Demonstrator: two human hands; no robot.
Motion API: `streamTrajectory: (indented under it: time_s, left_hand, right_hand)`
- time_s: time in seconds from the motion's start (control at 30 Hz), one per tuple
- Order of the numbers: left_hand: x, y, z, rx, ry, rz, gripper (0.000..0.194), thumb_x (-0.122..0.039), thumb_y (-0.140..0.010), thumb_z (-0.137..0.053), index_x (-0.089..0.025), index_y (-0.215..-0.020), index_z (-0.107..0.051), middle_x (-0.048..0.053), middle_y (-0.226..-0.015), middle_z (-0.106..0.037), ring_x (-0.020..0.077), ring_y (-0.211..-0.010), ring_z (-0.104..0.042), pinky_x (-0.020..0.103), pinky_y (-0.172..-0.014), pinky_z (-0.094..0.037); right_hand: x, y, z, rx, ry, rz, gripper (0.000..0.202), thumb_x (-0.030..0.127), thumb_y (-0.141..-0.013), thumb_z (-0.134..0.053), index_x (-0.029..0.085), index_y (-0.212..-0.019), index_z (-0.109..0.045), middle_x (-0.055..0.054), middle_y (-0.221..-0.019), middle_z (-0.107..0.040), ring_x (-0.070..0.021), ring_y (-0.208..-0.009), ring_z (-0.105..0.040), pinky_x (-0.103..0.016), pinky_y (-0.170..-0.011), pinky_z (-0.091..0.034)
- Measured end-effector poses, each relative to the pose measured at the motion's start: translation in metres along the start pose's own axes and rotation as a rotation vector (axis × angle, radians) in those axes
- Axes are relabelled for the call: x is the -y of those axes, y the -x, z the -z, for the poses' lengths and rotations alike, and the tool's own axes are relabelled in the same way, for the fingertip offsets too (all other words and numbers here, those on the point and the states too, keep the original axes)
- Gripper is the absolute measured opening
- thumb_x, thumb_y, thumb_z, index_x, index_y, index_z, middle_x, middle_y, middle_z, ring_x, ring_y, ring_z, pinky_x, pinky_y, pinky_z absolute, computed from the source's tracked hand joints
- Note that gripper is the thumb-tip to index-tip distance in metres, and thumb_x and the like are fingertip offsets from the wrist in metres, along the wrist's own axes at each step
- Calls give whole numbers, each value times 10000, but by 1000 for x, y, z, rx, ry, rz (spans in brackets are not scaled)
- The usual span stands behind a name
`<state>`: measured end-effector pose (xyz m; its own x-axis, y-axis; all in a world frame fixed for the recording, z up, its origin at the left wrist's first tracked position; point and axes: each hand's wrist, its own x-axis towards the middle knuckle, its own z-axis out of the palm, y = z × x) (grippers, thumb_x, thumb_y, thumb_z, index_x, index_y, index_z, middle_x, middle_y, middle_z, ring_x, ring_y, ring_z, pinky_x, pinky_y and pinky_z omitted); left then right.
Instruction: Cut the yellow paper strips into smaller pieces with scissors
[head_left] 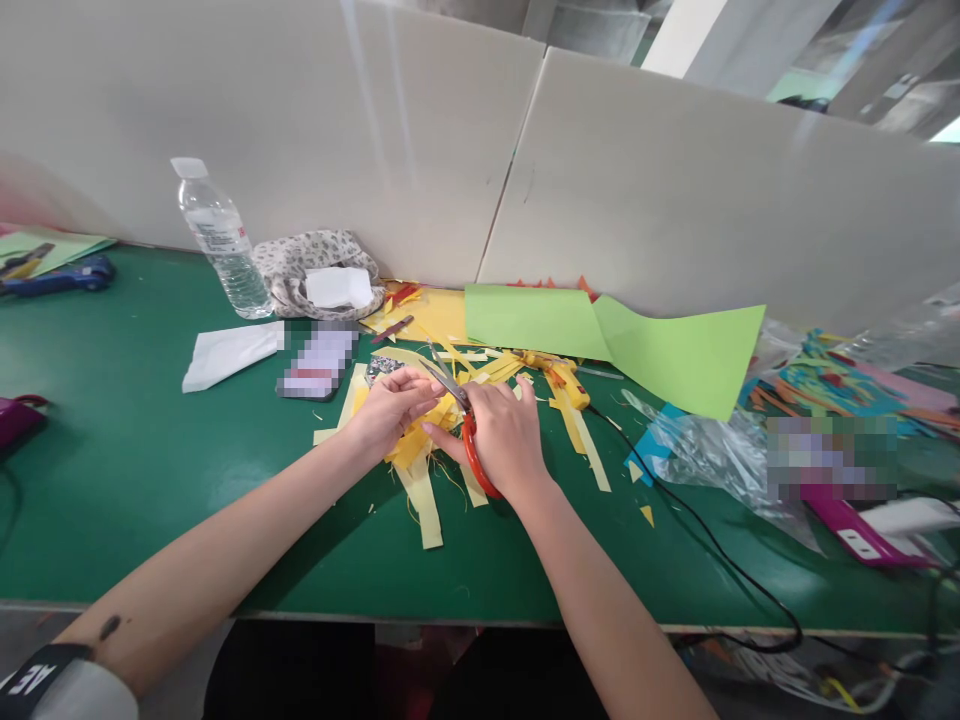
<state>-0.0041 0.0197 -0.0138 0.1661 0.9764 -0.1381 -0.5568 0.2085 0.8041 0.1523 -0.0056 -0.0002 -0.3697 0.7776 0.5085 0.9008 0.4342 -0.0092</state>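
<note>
In the middle of the green table, my right hand (pixel 504 432) is closed on red-handled scissors (pixel 480 468). The scissors' blades point up and left, toward the fingertips of my left hand (pixel 388 408). That hand is pinched, and what lies between its fingers is too small to make out. Beneath both hands spreads a heap of cut yellow paper strips (pixel 426 500), some pale, some deeper yellow. Just right of my right hand lies a yellow glue gun (pixel 571 388).
Green paper sheets (pixel 534 325) lie behind the strips. To the left stand a water bottle (pixel 223 240), a phone (pixel 319 362) and a patterned cloth bundle (pixel 322 255). A black cord (pixel 697 540) and clear plastic (pixel 724 480) cover the right side. A partition (pixel 420 130) rises behind.
</note>
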Motion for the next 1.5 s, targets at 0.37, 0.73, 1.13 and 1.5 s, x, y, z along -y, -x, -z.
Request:
streamTrajectory:
  time_s: [0.37, 0.73, 1.13, 1.5]
  left_hand:
    - [0, 1, 0, 38, 38, 38, 179, -163, -583, -793, -140, -657, -631, -21, -652, -670, 45, -607, -632, 89, -592, -503]
    - [-2, 2, -2, 74, 22, 40, 169, -173, -613, -774, -141, -681, -623, -28, -628, -644, 36, -566, -595, 102, -543, -472]
    - [-7, -9, 11, -49, -774, -336, 213, -239, -673, -674, -178, -872, -632, 45, -790, -676, 173, -758, -637, 321, -730, -497]
    - [-29, -7, 14, -170, -1517, -500, 367, -353, -787, -543, -246, -1138, -547, 40, -997, -693, 235, -929, -607, 335, -700, -459]
  right_hand:
    - [-1, 0, -1, -33, 29, 7, 312, 493, -822, -458, 191, -802, -534, -29, -672, -607, -197, -731, -555, -408, -969, -237]
    - [-5, 2, -8, -179, -10, 10, 268, 445, -813, -484, 194, -750, -551, 13, -546, -561, -151, -583, -544, -368, -937, -303]
    - [-50, -9, -18, -511, -189, -415, 388, 300, -729, -558, 166, -1084, -474, -136, -1077, -607, -277, -983, -588, -435, -830, -469]
    - [-52, -5, -28, -377, -211, -327, 355, 307, -783, -499, 158, -1105, -494, -65, -799, -665, -197, -695, -636, -321, -658, -501]
